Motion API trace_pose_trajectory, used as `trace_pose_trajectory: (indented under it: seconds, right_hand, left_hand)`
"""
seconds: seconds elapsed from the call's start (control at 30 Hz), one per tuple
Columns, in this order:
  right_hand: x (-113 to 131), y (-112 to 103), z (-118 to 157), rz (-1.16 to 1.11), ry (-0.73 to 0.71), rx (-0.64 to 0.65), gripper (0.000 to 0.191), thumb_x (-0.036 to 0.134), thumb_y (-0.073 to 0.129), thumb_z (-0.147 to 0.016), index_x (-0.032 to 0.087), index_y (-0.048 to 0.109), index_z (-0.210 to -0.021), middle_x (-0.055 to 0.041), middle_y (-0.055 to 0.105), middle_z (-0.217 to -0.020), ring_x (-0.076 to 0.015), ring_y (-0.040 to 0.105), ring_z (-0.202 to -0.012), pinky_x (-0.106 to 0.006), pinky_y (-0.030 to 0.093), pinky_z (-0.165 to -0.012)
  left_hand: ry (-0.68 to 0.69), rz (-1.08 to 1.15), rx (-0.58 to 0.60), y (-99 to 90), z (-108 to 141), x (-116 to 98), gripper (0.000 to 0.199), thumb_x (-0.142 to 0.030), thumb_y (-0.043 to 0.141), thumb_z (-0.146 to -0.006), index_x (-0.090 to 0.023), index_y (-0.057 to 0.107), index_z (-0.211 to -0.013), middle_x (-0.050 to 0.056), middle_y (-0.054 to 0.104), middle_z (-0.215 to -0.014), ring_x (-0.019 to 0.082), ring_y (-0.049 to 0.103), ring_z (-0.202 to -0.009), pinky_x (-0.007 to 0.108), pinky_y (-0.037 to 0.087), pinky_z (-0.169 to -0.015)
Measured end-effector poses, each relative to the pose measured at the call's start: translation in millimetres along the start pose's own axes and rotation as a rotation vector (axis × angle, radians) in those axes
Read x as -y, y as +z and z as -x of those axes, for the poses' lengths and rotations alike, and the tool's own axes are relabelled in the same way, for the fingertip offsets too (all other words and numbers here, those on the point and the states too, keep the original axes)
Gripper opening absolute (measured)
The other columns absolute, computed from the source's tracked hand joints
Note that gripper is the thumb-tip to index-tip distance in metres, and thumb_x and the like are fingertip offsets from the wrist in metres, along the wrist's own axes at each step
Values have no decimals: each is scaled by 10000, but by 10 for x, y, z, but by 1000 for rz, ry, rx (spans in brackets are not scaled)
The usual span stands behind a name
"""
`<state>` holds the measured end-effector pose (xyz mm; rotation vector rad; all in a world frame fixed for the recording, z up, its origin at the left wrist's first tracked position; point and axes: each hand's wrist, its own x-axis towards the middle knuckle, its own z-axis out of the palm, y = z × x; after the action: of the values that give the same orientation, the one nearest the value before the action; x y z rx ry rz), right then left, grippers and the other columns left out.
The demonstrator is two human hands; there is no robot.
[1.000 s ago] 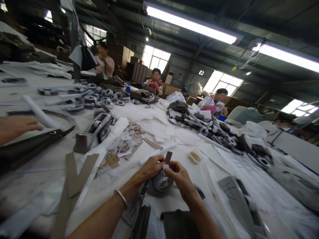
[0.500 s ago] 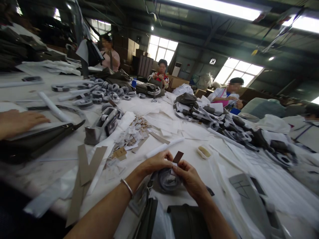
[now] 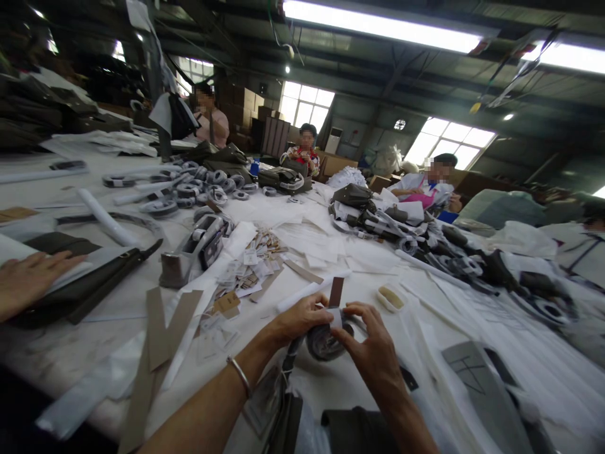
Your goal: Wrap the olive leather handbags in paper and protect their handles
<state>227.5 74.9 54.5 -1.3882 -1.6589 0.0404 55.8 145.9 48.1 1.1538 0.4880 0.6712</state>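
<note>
A coiled strap (image 3: 326, 345) in clear wrap stands in front of me, with a white paper piece (image 3: 335, 317) over its top and a dark brown strip (image 3: 336, 291) sticking up above. My left hand (image 3: 305, 317) is closed on the coil's left side, thumb and fingers at the white paper. On the right, my right hand (image 3: 373, 337) has thumb and index finger spread apart; the thumb tip lies near or on the coil. Below the hands is a dark olive bag (image 3: 359, 429), partly hidden by my right forearm.
Another person's hand (image 3: 45, 274) rests on a dark bag (image 3: 108, 277) at left. Grey-brown card strips (image 3: 163, 334), piled tags (image 3: 258, 255), a wrapped strap bundle (image 3: 193, 246) and a small oval dish (image 3: 390, 297) lie around. Bagged goods (image 3: 416, 233) are heaped at right; several co-workers sit beyond.
My right hand's fingers have spread away from the white paper, leaving more of it visible. The brown strip stands more upright. The other person's hand has shifted lower at left.
</note>
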Motion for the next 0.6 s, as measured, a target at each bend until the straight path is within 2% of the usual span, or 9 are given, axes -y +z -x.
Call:
trace_pose_trajectory:
  seconds: [0.13, 0.23, 0.37, 0.47, 0.6]
  right_hand:
    - [6, 7, 6, 75, -100, 34, 238, 366, 705, -835, 264, 672, -1047, -77, 674, -1036, -289, 609, -1005, -473, 487, -897]
    - [43, -18, -8, 48, -93, 19, 144, 359, 692, -849, 252, 658, -938, -64, 677, -946, -274, 619, -945, -436, 502, -841]
    - [52, -50, -4, 8, -148, 35, 129, 293, 670, -872, 247, 588, -783, -48, 681, -909, -249, 632, -928, -403, 518, -823]
    - [49, -46, 28, -16, -248, 69, 76, 210, 572, -929, 252, 611, -879, -52, 712, -988, -226, 657, -998, -383, 537, -865]
    - [60, -23, 72, -5, -259, 77, 152, 212, 518, -958, 247, 629, -1056, -59, 749, -1019, -204, 715, -954, -338, 582, -828]
  left_hand:
    - [18, -60, 63, -51, 5, 2, 413, -419, 727, -726, -154, 518, -966, -29, 563, -787, 110, 522, -680, 242, 388, -651]
    - [39, -151, 124, -102, 9, 6, 388, -401, 721, -750, -152, 545, -989, -21, 559, -844, 128, 519, -773, 253, 390, -716]
    - [28, -222, 166, -147, 7, 10, 357, -284, 742, -680, -166, 535, -945, -37, 512, -835, 123, 475, -771, 240, 366, -686]
    - [25, -221, 158, -153, 3, 10, 369, -277, 727, -677, -166, 535, -972, -34, 503, -839, 118, 456, -745, 242, 355, -667]
    - [-29, -218, 141, -143, 3, 0, 379, -293, 724, -664, -159, 552, -973, -39, 504, -793, 107, 445, -694, 233, 336, -627]
